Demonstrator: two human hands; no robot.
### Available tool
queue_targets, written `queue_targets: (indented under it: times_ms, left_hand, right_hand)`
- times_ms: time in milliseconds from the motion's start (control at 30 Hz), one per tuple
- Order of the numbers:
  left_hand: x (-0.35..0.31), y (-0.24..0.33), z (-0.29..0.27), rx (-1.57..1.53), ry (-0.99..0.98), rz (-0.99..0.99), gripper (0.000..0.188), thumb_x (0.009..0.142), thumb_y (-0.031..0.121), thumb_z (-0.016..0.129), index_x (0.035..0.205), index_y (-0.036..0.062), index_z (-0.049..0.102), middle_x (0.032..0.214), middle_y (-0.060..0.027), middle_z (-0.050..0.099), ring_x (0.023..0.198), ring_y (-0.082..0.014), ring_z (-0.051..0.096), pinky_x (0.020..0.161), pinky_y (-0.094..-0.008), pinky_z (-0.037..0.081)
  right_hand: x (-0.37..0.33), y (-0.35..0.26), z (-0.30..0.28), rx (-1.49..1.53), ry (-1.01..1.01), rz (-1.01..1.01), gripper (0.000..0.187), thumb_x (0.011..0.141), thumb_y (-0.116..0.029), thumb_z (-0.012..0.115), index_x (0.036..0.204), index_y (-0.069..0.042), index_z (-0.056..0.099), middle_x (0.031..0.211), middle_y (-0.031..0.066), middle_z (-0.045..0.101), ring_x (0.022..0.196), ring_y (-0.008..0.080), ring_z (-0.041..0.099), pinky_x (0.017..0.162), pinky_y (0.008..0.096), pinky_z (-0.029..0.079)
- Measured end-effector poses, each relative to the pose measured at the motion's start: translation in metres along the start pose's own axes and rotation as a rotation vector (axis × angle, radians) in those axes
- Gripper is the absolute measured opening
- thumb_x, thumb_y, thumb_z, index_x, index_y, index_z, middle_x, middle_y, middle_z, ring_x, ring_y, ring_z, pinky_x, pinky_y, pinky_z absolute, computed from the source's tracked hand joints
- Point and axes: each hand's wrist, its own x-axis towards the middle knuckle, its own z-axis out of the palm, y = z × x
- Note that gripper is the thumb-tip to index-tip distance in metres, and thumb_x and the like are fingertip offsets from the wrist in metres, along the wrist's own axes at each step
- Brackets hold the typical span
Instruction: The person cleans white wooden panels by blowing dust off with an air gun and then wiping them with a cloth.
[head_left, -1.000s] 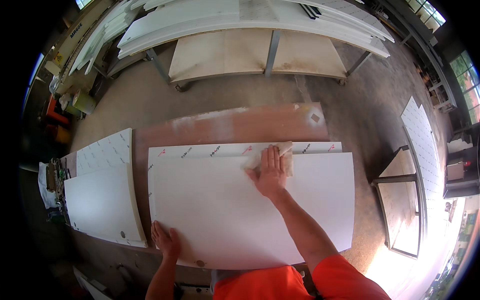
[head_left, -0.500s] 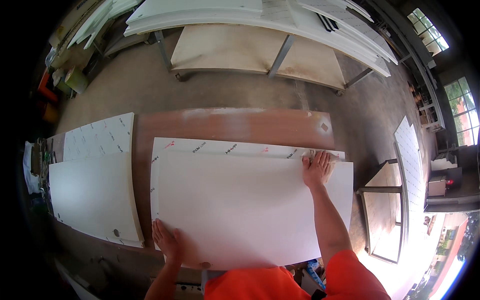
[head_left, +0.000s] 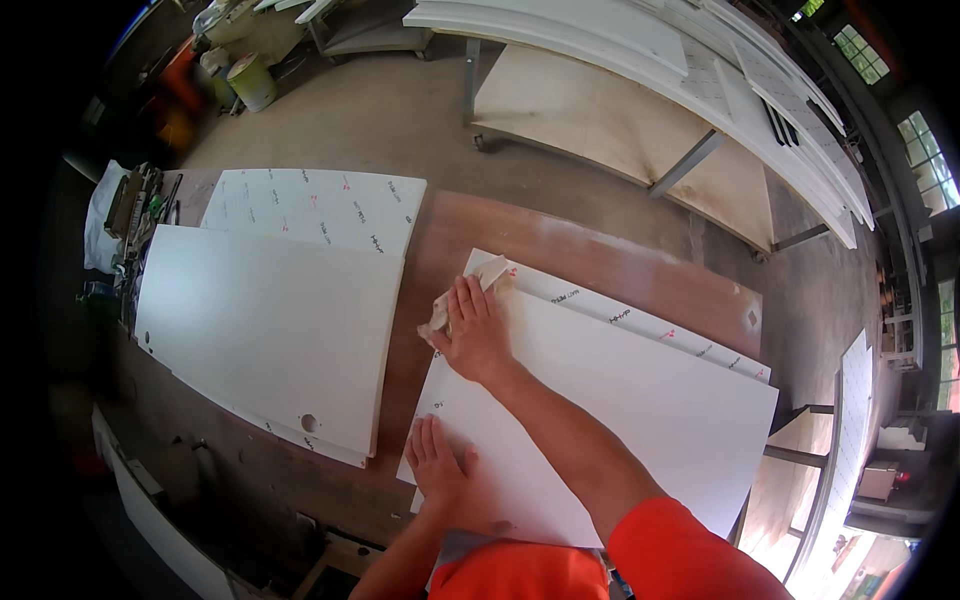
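- Step in hand, as I read it: wiping the upper face of a white board (head_left: 630,420), at its far left corner.
- Board lies flat on a brown table (head_left: 500,220), right in front of the person, on top of a lower board (head_left: 535,283) whose printed strip shows along the back.
- Right hand (head_left: 478,335) reaches across to the left, palm down, fingers extended. It presses a pale cloth (head_left: 489,270) flat instead of clenching it; cloth sticks out around the fingers and seems to overhang the left edge.
- Left hand (head_left: 440,470) rests flat near the same edge, closer to the body, grasping nothing. Probably steadying.
- Next move, my judgement: calls for even palm pressure and a firm left hand, so the upper piece doesn't slide. Cloth could snag at the corner.
- Left, across a gap: another white panel (head_left: 270,310) over a printed sheet (head_left: 310,205).
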Motion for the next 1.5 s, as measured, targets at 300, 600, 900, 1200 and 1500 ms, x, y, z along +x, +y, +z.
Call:
queue_targets:
  times_ms: [300,600,900,1200,1500]
  left_hand:
    - [-0.013,-0.015,-0.003,-0.442,0.359,-0.043,0.077,0.101,0.05,0.059,0.153,-0.0025,0.037,0.157,-0.0295,0.041,0.142,-0.0485,0.042,0.12,-0.0623,0.028]
    - [-0.014,-0.025,-0.014,-0.611,0.378,-0.014,0.076,0.106,0.047,0.054,0.156,-0.0056,0.031,0.161,-0.0296,0.036,0.147,-0.0462,0.037,0.121,-0.0571,0.029]
    - [-0.135,-0.058,-0.055,-1.19,0.015,-0.92,0.056,0.111,0.035,0.047,0.152,-0.003,0.041,0.146,-0.0204,0.053,0.134,-0.0311,0.052,0.113,-0.0504,0.042]
    - [-0.117,-0.072,-0.068,-1.726,-0.251,-1.275,0.064,0.112,0.053,0.037,0.14,-0.0023,0.054,0.129,-0.0166,0.066,0.12,-0.0291,0.063,0.107,-0.0485,0.049]
    - [-0.121,-0.101,-0.068,-1.95,-0.289,-1.348,0.094,0.104,0.075,0.035,0.144,-0.009,0.05,0.131,-0.0214,0.065,0.121,-0.0333,0.063,0.109,-0.0503,0.047]
  right_hand:
    - [-0.008,0.017,-0.017,0.127,-0.016,0.048,0.082,0.105,-0.056,0.051,0.157,0.006,0.04,0.171,0.0215,0.028,0.162,0.0346,0.019,0.131,0.051,0.016]
    - [-0.101,-0.057,-0.009,0.024,-0.192,-0.223,0.091,0.101,-0.061,0.056,0.159,0.006,0.037,0.172,0.0198,0.028,0.162,0.0333,0.017,0.131,0.0514,0.017]
    - [-0.13,-0.084,-0.004,-0.007,-0.212,-0.201,0.099,0.098,-0.07,0.055,0.158,0.006,0.038,0.171,0.0198,0.03,0.161,0.0341,0.022,0.13,0.0516,0.017]
    - [0.022,0.018,-0.014,0.319,0.175,0.366,0.036,0.095,-0.031,0.076,0.103,0.002,0.069,0.162,0.0237,0.043,0.151,0.0384,0.039,0.121,0.0499,0.035]
    - [-0.234,-0.182,0.043,-0.218,-0.139,-0.373,0.08,0.098,-0.049,0.061,0.151,0.009,0.047,0.166,0.0251,0.038,0.159,0.04,0.027,0.129,0.0569,0.019]
